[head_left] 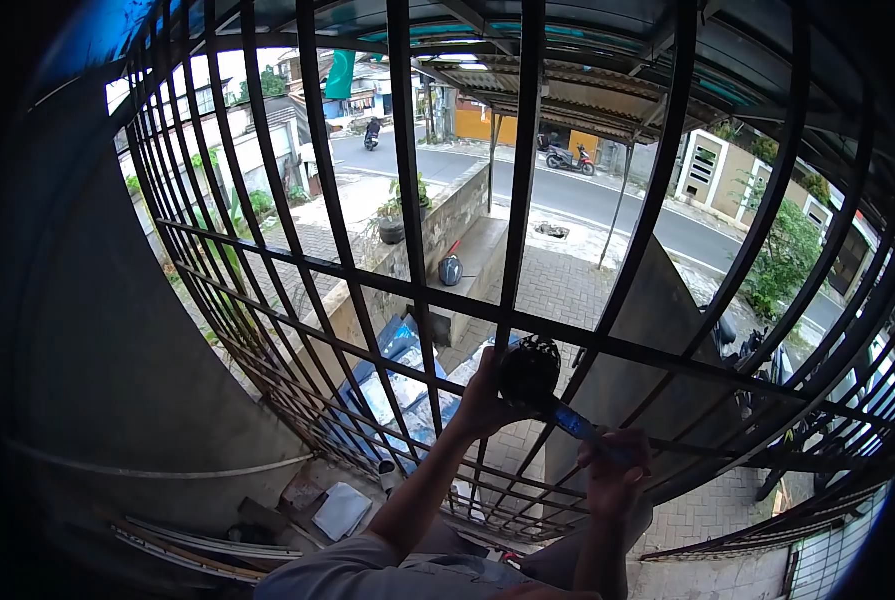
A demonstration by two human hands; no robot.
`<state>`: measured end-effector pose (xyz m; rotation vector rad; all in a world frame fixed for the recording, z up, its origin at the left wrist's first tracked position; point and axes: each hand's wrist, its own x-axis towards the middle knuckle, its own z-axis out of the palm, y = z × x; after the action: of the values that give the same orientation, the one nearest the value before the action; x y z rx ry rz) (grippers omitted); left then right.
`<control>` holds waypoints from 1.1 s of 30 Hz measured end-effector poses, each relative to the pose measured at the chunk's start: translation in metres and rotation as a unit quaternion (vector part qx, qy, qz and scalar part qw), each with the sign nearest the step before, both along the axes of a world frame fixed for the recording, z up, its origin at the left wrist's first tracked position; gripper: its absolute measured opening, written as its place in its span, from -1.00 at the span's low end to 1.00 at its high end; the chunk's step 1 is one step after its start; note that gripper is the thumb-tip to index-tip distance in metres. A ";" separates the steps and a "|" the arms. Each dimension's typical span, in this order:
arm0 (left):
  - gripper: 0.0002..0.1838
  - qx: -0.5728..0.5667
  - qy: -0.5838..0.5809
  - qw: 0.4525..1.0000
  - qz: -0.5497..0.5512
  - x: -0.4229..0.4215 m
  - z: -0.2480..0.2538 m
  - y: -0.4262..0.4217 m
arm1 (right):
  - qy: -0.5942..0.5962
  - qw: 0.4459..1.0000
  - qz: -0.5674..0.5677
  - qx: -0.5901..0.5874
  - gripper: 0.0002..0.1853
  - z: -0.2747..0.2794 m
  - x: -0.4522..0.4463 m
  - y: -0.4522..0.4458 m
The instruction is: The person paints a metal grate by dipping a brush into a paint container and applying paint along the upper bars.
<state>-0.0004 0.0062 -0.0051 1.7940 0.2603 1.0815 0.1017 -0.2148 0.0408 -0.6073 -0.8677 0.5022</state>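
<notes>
My left hand (483,400) grips a dark, paint-smeared cup (530,372) from its left side, in front of the bars. The cup's rim is spattered and ragged; its inside is too dark to make out. In my right hand (616,468), fingers wrapped round the handle, is a paintbrush (574,422). Its ferrule has a bluish shine, and its bristle end meets the cup's lower right edge. Whether the bristles are inside the cup I cannot tell. Just behind both hands stands a dark metal bar grille (418,292).
Beyond the bars are blue-and-white sheeting (393,385), a helmet (451,270) on a ledge, and a road (528,180) with a parked motorbike (571,158). Lower left, a white cloth or sheet (343,511) lies near long strips (198,540) along the grey wall (98,330).
</notes>
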 end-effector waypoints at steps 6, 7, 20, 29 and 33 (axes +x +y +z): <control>-0.06 -0.016 0.002 1.000 0.015 -0.001 0.005 -0.004 | 0.014 0.999 -0.043 -0.011 -0.21 0.001 -0.010 0.002; -0.06 -0.015 0.002 1.000 0.014 -0.001 0.006 -0.004 | 0.019 0.998 -0.056 -0.025 -0.23 0.001 -0.012 0.001; 0.03 -0.038 -0.028 0.999 -0.021 0.003 -0.007 0.002 | -0.012 0.993 -0.120 -0.006 -0.40 0.001 -0.020 -0.001; 0.01 -0.036 -0.021 0.999 -0.007 0.001 0.001 -0.001 | -0.015 0.992 -0.118 -0.041 -0.35 -0.004 -0.029 -0.002; 0.00 -0.037 -0.046 0.998 -0.035 0.003 -0.006 0.003 | -0.047 0.992 -0.110 -0.044 -0.38 0.003 -0.027 -0.003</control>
<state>0.0029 0.0092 -0.0115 1.6695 0.1787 1.0885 0.0748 -0.2175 0.0434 -0.8020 -0.8580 0.3156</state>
